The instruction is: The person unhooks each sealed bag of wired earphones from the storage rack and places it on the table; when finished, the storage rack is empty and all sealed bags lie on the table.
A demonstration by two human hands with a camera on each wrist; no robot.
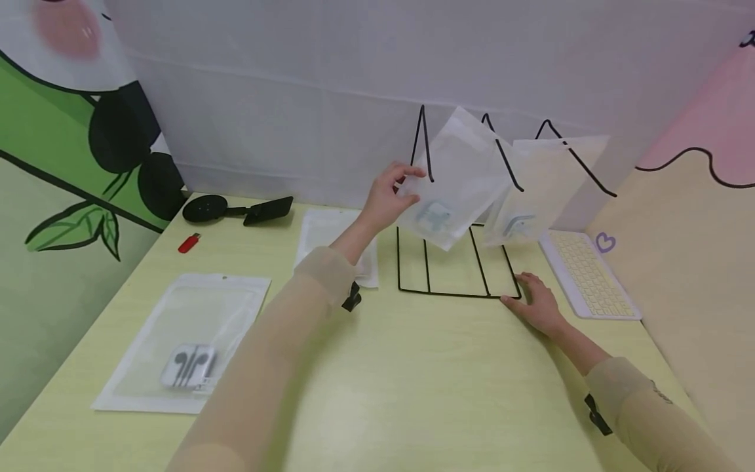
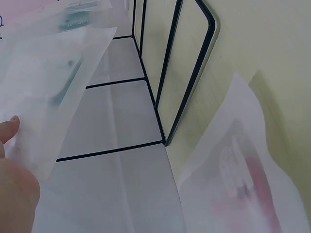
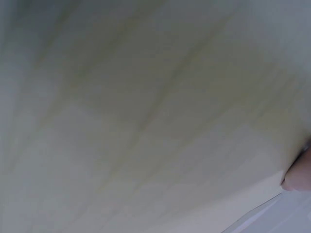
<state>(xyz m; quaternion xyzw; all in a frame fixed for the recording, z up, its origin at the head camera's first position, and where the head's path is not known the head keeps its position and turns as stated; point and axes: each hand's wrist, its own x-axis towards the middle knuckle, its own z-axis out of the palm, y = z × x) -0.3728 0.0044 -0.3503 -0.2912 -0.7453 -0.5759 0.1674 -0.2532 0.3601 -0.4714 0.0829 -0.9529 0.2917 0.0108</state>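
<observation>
A black wire display rack [image 1: 457,295] with three hooks stands against the back wall. My left hand [image 1: 386,196] pinches the left edge of a translucent zip bag [image 1: 466,170], tilted between the left and middle hooks, with a small blue-green item inside. In the left wrist view a thumb [image 2: 10,130] lies against this bag. Another bag [image 1: 551,177] hangs at the right hook, with a bluish item in it. My right hand [image 1: 538,307] holds the rack's front right base corner, thumb and fingers on either side. The right wrist view shows mostly tabletop and one fingertip [image 3: 297,177].
A bag with boxed earphones [image 1: 189,366] lies front left. Beyond my left forearm lies another flat bag [image 1: 318,229]. A red USB stick [image 1: 189,243] and black kitchen utensils [image 1: 236,211] lie at the back left. Right of the rack is a white keyboard [image 1: 590,275].
</observation>
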